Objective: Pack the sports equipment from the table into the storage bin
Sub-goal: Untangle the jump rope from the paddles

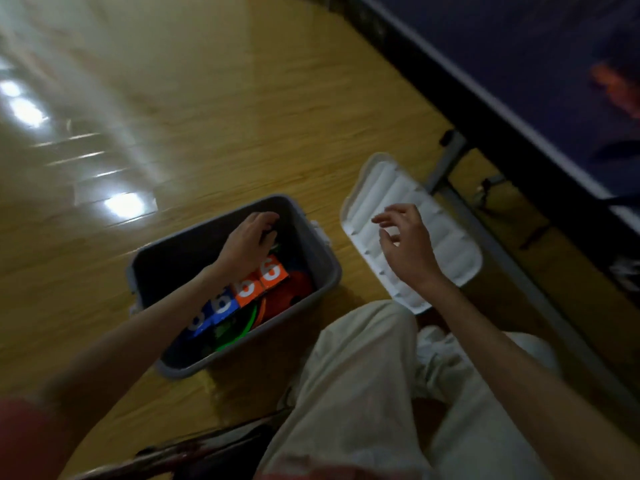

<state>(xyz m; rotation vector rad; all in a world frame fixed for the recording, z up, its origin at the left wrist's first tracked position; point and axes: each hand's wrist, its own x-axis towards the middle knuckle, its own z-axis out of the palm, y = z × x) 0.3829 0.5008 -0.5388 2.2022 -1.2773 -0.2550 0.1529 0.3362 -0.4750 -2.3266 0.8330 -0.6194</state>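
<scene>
Left hand [247,239] deep in the bin [322,258], grip curled on something dark, can't tell what. Right hand [407,245] spread above the lid [460,251]. Dropped carelessly, it could topple those boxes [258,284] beneath.

Storage bin [322,271] on the floor [207,116], its lid [433,216] lying just to its right.
Numbered boxes [249,289] sit in a row inside the bin, hoops [249,323] beside them; the left hand [247,239] reaches into the bin; the right hand [407,244] hovers above the lid; the table [519,64] stands further right, behind the lid; the person's legs [363,393] are nearest the viewer.
</scene>
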